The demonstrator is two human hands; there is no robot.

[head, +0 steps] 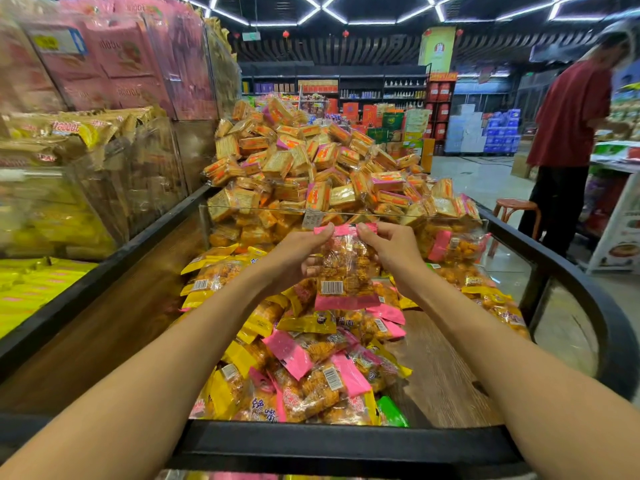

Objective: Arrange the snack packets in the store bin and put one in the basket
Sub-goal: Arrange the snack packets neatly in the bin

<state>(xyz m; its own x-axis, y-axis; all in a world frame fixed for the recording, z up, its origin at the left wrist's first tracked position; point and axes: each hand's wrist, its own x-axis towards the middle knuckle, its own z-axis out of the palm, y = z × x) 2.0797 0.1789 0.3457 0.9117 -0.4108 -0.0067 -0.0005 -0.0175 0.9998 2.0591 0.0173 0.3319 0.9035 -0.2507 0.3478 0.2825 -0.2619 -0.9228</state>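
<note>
Not much readable here tbh. The clear packet with pink ends (346, 268), held up over the bin, shows a white barcode sticker, digits too small to make out. A clear packet of orange snacks (263, 407) at the bin's near edge has purple Chinese characters, looks like 馋嘴. A yellow packet (308, 322) mid-bin has dark characters, one maybe 面. The blurry pink bags (117, 53) on the left shelf have lettering I can't read.

Store interior: hexagonal ceiling light strips (322, 8) above dark back-wall shelving (339, 86); wooden stool (516, 216) right of shelving, on pale floor (481, 178).
</note>
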